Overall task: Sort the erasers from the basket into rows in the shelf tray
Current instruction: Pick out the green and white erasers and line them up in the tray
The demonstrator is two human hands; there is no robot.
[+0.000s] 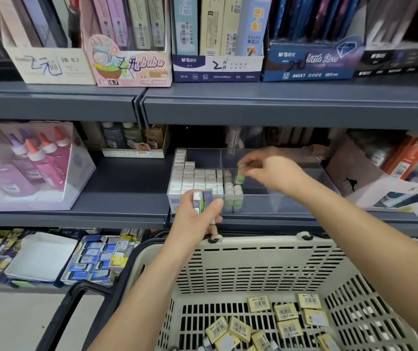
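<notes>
Right hand (271,171) pinching a green eraser (240,176) over the clear shelf tray (266,204), white erasers (192,178) in rows at its left, left hand (197,220) gripping a small stack of erasers (202,200) at the tray's near wall, basket (253,257) nearest with yellow erasers (285,311) loose inside.

Grey shelf (129,183)
It carries a tray (261,202) mid-shelf, a glue box (81,171) to its left, a torn carton (344,168) right.
</notes>
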